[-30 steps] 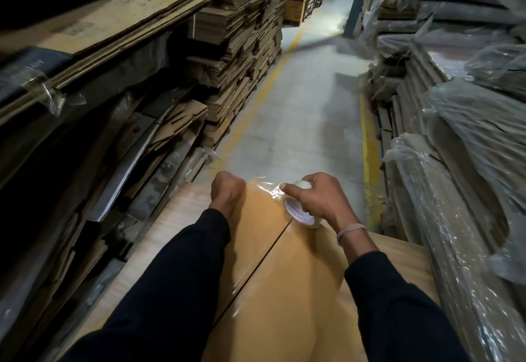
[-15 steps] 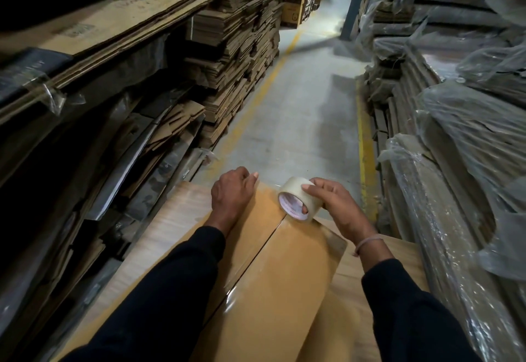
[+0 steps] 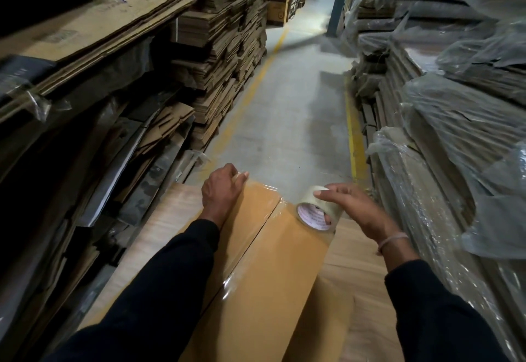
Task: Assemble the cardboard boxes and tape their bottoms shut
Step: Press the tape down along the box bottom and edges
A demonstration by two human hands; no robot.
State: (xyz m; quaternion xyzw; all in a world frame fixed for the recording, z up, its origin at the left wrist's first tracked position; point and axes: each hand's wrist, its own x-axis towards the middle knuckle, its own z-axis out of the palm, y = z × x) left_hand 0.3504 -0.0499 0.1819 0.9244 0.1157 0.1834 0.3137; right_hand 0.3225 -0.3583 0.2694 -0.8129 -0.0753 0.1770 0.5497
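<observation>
- The cardboard box (image 3: 273, 270) is seen in the lower centre of the frame, bottom side up, as a tan-brown surface lying on a pale wood-grain table (image 3: 159, 228).
- Two bottom flaps are closed against each other; their seam (image 3: 256, 236) runs diagonally from the far edge toward the lower left of the frame.
- A strip of clear tape (image 3: 264, 191) is laid over the far end of the seam and shows as glossy highlights; a further glossy streak is visible along the seam lower down.
- The tape roll (image 3: 317, 211), clear on a white core with red print, stands on edge at the far right corner of the box, right of the seam.
- The left arm, in a black sleeve (image 3: 170, 270), is extended from the lower left over the left flap.
- The left hand (image 3: 220, 191) is laid palm down at the far edge of the box, fingers bent over that edge, fingertips pressing the tape end there.
- The right arm is extended from the lower right; a light band (image 3: 392, 240) is worn at the wrist.
- The right hand (image 3: 353, 208) is held over the roll with fingers spread and only slightly bent; the thumb and fingertips touch the roll's upper rim without being closed round it.
- Stacks of flat cardboard (image 3: 222, 48) fill the left of the frame; plastic-wrapped stacks (image 3: 455, 122) fill the right.
</observation>
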